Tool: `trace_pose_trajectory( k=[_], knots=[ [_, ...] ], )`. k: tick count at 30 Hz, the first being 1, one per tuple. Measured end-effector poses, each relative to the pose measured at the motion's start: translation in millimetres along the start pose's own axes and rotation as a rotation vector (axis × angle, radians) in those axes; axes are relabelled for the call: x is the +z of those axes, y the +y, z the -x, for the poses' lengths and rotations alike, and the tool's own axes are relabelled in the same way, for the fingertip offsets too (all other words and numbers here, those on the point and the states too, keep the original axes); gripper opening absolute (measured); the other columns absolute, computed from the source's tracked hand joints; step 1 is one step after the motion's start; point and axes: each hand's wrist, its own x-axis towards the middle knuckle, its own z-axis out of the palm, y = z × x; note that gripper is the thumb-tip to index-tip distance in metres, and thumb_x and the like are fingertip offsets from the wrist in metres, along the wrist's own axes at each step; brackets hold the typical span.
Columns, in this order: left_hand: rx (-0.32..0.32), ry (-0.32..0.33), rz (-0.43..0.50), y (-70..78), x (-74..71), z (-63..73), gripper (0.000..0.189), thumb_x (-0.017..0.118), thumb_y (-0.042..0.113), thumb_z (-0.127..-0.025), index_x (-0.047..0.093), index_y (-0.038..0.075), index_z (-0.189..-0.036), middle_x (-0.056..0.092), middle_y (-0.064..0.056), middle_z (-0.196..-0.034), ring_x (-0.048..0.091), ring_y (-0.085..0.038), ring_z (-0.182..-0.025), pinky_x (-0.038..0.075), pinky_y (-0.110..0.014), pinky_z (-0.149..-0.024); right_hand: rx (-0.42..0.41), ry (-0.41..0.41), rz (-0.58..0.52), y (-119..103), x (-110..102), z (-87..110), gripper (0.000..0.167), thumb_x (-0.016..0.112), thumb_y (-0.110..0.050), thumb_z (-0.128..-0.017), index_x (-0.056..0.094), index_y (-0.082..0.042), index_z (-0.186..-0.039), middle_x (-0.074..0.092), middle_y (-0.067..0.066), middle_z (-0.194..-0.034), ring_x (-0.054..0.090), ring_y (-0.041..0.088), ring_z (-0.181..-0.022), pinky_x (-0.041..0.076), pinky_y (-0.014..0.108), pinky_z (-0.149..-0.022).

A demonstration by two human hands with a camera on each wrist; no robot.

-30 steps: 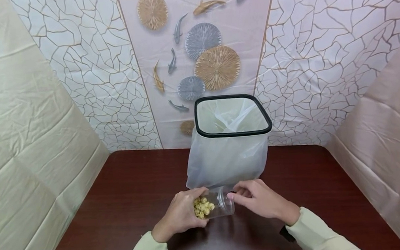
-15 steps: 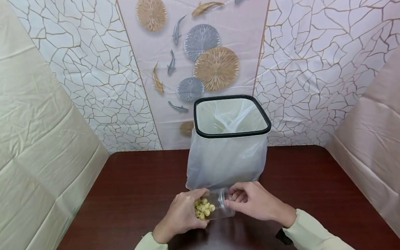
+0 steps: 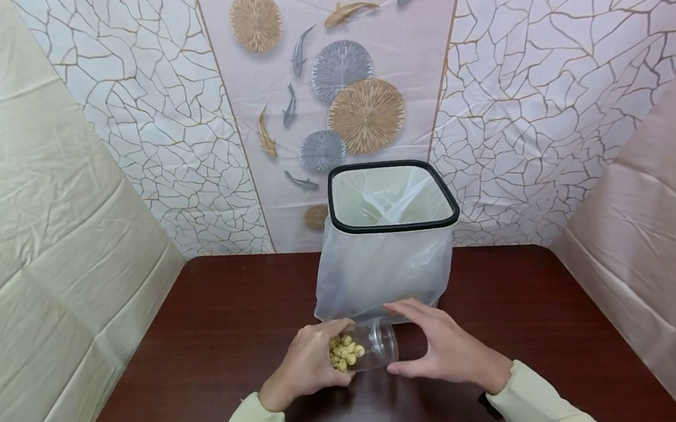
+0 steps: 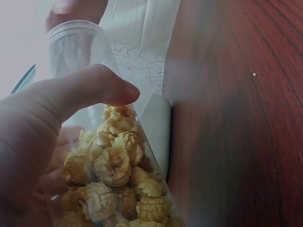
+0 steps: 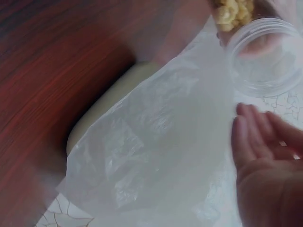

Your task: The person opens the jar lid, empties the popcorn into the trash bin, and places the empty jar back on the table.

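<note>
A clear plastic jar (image 3: 380, 345) lies on its side, its mouth facing right. My left hand (image 3: 305, 361) grips its base end, with the thumb across the wall in the left wrist view. Popcorn (image 4: 113, 179) with a golden-brown coating is heaped in the base end. Just right of the jar's mouth is my right hand (image 3: 446, 345), thumb and fingers spread wide with nothing between them. The right wrist view shows the jar's threaded rim (image 5: 265, 90) above the fingers (image 5: 241, 142); no lid shows on it.
Behind the hands stands a bin (image 3: 396, 226) with a black rim and a translucent white liner (image 3: 385, 267). The dark red-brown table (image 3: 227, 328) lies beneath. A small pale crumb (image 4: 254, 74) is on the wood. Patterned cloth (image 3: 155, 120) hangs behind.
My right fingers, curled at the jar's mouth before, have spread apart and drawn back slightly to the right. My left hand and the jar have hardly moved.
</note>
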Motion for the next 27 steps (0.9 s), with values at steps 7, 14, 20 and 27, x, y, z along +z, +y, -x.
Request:
trace_pose_trajectory(
  k=[7, 14, 20, 27],
  knots=[
    [-0.009, -0.001, -0.004, 1.4, -0.2, 0.0, 0.075, 0.097, 0.028, -0.06, 0.07, 0.015, -0.129, 0.077, 0.003, -0.123, 0.072, -0.009, -0.103, 0.061, -0.033, -0.087, 0.245, -0.078, -0.219, -6, 2, -5.1, 0.044, 0.075, -0.041, -0.097, 0.074, -0.001, -0.114, 0.076, 0.001, -0.093, 0.072, 0.006, -0.08, 0.062, 0.028, -0.074],
    [-0.018, -0.005, -0.016, 2.7, -0.5, -0.1, 0.076, 0.097, 0.03, -0.062, 0.07, 0.017, -0.131, 0.076, 0.004, -0.126, 0.073, -0.01, -0.107, 0.061, -0.035, -0.09, 0.279, -0.091, -0.269, -9, 8, -7.2, 0.043, 0.079, -0.043, -0.094, 0.075, -0.002, -0.108, 0.074, -0.001, -0.086, 0.07, 0.004, -0.073, 0.062, 0.026, -0.069],
    [-0.019, 0.006, -0.014, 2.3, -1.6, 0.3, 0.077, 0.098, 0.03, -0.061, 0.07, 0.018, -0.131, 0.076, 0.004, -0.126, 0.072, -0.009, -0.106, 0.061, -0.035, -0.09, 0.198, -0.075, -0.199, -7, 4, -8.2, 0.051, 0.085, -0.045, -0.087, 0.072, -0.006, -0.117, 0.076, 0.0, -0.098, 0.074, 0.012, -0.086, 0.063, 0.032, -0.08],
    [0.002, 0.017, -0.002, 2.5, -4.9, -1.8, 0.077, 0.098, 0.03, -0.06, 0.07, 0.015, -0.131, 0.077, 0.004, -0.126, 0.072, -0.008, -0.107, 0.061, -0.035, -0.09, 0.076, -0.048, -0.092, -9, -4, -9.5, 0.064, 0.094, -0.035, -0.075, 0.066, -0.012, -0.128, 0.071, -0.005, -0.116, 0.071, 0.012, -0.104, 0.061, 0.034, -0.093]
  ],
)
